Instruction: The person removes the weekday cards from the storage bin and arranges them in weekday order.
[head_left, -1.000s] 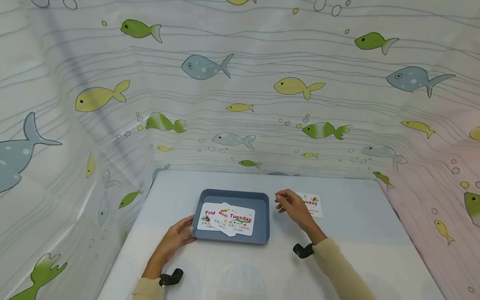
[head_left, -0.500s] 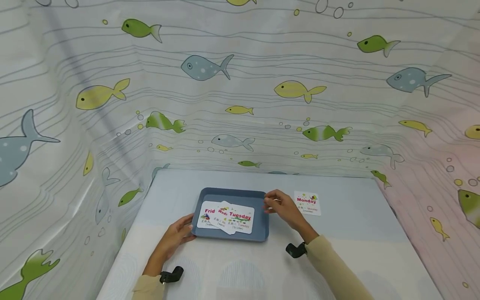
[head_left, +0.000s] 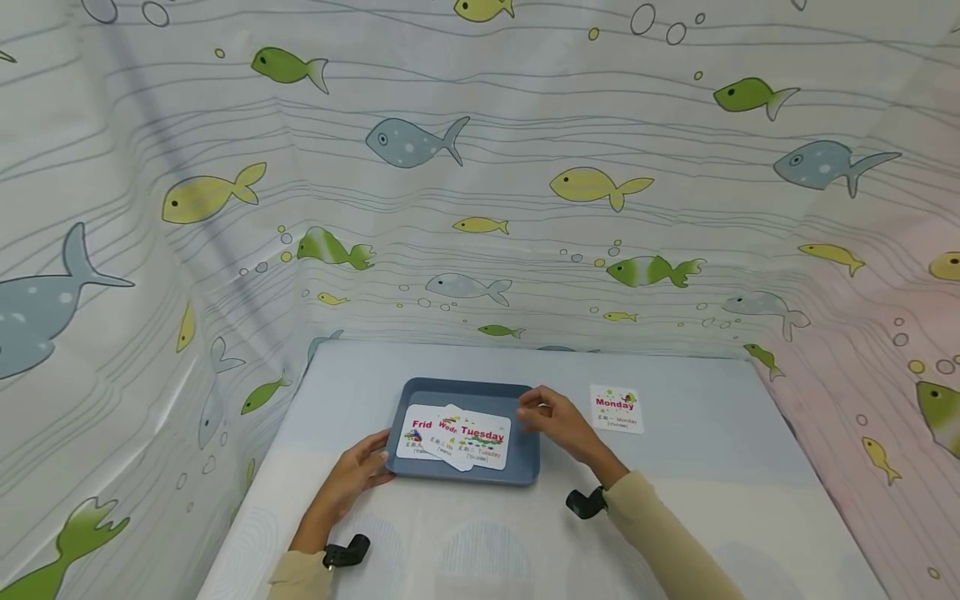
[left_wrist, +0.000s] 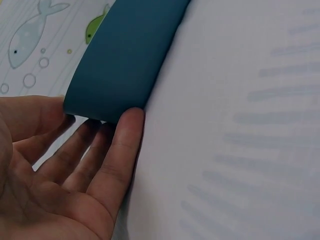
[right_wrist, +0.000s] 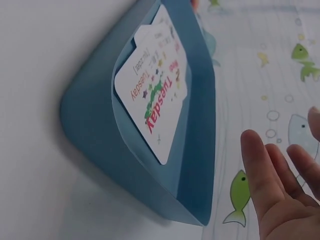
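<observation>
In the head view a blue-grey tray (head_left: 517, 478) stands on the table, with overlapping white word cards inside. The Tuesday card (head_left: 483, 446) lies on top, partly covering the Wednesday card (head_left: 447, 427); the Friday card (head_left: 414, 450) is at the left. My left hand (head_left: 351, 475) touches the tray's left end; in the left wrist view its fingers reach the tray's outer wall. My right hand (head_left: 558, 421) is over the tray's right rim, fingers loosely bent and holding nothing. In the right wrist view that hand (right_wrist: 287, 205) is apart from the tray.
A Monday card (head_left: 617, 408) lies on the table (head_left: 697, 467), right of the tray. Fish-patterned sheets (head_left: 525, 250) hang behind and at both sides. Black wrist cameras (head_left: 347, 551) are worn on both wrists.
My right hand has moved left, from beside the Monday card to the tray's right rim, uncovering that card. My left hand stays at the tray's left end.
</observation>
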